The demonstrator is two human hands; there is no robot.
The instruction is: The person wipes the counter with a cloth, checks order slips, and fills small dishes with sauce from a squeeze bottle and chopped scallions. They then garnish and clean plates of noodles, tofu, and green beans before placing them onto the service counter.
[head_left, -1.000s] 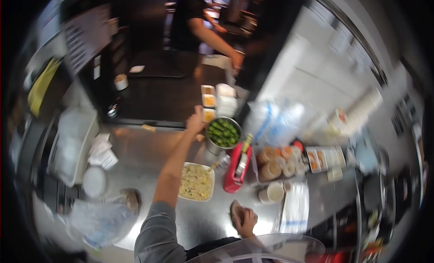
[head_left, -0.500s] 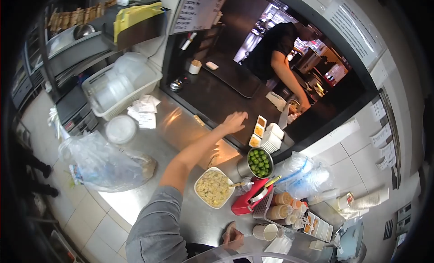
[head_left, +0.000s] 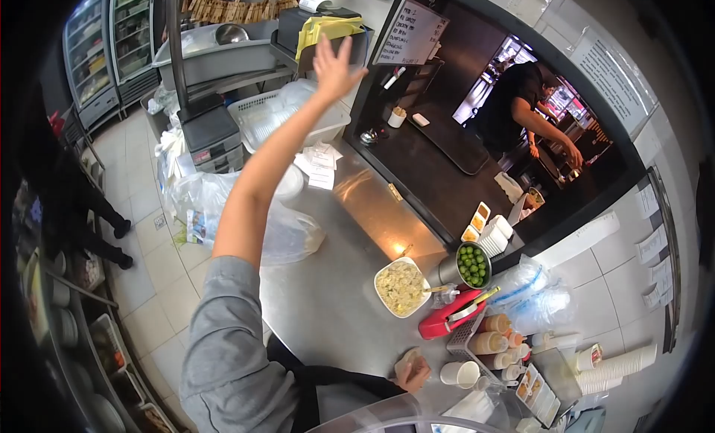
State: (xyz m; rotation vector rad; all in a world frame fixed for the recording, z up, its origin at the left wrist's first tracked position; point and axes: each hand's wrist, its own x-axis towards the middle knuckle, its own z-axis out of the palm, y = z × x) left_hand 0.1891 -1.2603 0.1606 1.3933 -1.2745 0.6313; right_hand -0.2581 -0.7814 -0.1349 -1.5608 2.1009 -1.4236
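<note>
Left hand raised, 12 o'clock in view, grip released, fingers spread. Yellow sheets also at 12 o'clock, partly behind fingertips; contact cannot be told. Right hand low at 5 o'clock, fingers curled; cannot tell whether grip grasps anything. Paper cup just beside it, toward its 3 o'clock. On counter: bowl of rice at 5 o'clock, plastic bag at 8 o'clock.
</note>
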